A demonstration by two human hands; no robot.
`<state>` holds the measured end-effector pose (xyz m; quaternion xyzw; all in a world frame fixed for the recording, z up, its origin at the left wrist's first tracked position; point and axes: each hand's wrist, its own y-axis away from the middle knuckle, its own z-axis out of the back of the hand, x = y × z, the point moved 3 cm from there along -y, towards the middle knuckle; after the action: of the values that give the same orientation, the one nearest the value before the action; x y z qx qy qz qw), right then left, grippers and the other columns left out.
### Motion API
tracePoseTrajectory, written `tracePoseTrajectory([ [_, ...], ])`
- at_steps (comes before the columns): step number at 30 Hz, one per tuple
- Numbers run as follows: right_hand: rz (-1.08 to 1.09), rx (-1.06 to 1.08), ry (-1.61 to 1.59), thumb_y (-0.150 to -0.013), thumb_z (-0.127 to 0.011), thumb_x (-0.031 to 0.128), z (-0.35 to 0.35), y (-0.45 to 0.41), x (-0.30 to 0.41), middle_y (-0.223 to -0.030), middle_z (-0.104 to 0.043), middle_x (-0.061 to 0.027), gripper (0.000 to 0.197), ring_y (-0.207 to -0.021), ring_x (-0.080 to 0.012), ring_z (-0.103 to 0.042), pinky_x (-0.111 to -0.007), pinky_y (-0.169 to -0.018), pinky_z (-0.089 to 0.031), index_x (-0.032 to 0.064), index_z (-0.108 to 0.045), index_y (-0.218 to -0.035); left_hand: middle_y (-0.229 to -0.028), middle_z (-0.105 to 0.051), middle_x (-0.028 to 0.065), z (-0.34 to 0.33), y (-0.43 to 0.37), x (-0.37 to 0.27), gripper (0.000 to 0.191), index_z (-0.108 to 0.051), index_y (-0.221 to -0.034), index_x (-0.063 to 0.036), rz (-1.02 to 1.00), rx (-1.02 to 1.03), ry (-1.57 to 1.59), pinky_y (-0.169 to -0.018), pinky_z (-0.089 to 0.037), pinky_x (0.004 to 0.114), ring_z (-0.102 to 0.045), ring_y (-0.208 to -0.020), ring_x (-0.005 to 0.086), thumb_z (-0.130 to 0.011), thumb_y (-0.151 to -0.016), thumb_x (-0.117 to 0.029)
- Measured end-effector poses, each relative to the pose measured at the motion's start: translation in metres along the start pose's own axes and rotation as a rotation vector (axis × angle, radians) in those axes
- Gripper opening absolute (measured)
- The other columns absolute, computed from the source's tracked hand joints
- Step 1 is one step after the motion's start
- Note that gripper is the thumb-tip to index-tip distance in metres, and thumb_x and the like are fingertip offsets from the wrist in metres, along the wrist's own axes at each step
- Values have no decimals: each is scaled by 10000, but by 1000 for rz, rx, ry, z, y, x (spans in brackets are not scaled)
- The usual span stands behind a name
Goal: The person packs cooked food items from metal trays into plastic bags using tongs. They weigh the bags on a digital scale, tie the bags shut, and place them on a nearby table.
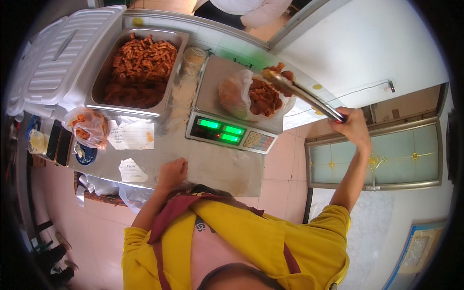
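My right hand [351, 125] grips metal tongs [315, 98] by their handle end. Their tips hold a few reddish-brown pieces of food [287, 76] above the far right of a digital scale [235, 135]. On the scale's steel plate sits a clear plastic bag [232, 95], its mouth open, with red-brown seasoned food [264, 97] showing inside. My left hand [173, 173] rests curled at the near edge of the metal table [217, 170], and I see nothing in it. Green digits glow on the scale's display.
A deep steel tray [95, 103] of seasoned fried-looking strips stands far left, beside a white lidded plastic bin [69, 54]. A second bag of food [87, 125], handwritten papers [132, 134] and a small tub [194, 59] are on the table. A person [235, 11] stands beyond the opening.
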<state>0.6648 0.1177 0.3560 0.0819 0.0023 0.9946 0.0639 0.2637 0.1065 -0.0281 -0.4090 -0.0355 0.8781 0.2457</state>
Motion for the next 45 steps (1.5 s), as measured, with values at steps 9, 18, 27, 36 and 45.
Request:
tracePoseTrajectory([
  [9, -45, 123, 21, -650, -778, 179, -14, -9, -1, -548, -485, -39, 262, -518, -93, -461, -292, -483, -357, 8, -625, -775, -694, -599, 120, 4, 4, 1, 93, -533, -805, -79, -9, 12, -50, -512, -452, 458, -583, -592, 355, -589, -841, -144],
  [18, -163, 94, -181, -771, -710, 128, 29, -19, 1, -585, -492, 59, 158, -474, -13, -359, -202, -398, -249, 27, -679, -888, -697, -608, 101, -1, 2, 3, 87, -541, -816, -94, 0, 18, -25, -501, -451, 455, -585, -584, 345, -591, -845, -159],
  [27, 827, -13, 214, -681, -724, 351, -92, -169, 237, -707, -605, -204, 371, -757, -340, -625, -418, -708, -486, -10, -652, -727, -664, -605, 79, 0, 2, 6, 89, -546, -803, -101, -12, -44, -57, -474, -458, 425, -584, -552, 314, -594, -841, -165],
  [36, 1043, -32, 479, -620, -763, 147, -211, -203, 343, -787, -673, -118, 215, -767, -271, -670, -387, -623, -544, 45, -698, -798, -648, -600, 75, -1, 1, 6, 97, -539, -782, -99, -20, -59, -52, -466, -456, 421, -586, -541, 296, -598, -831, -158],
  [45, 914, -140, 348, -699, -732, 223, -139, -195, 265, -823, -663, -131, 246, -798, -317, -641, -422, -714, -510, 92, -676, -900, -650, -608, 106, -2, 3, 6, 110, -553, -787, -92, -2, -47, -63, -488, -462, 441, -590, -551, 329, -599, -828, -183],
])
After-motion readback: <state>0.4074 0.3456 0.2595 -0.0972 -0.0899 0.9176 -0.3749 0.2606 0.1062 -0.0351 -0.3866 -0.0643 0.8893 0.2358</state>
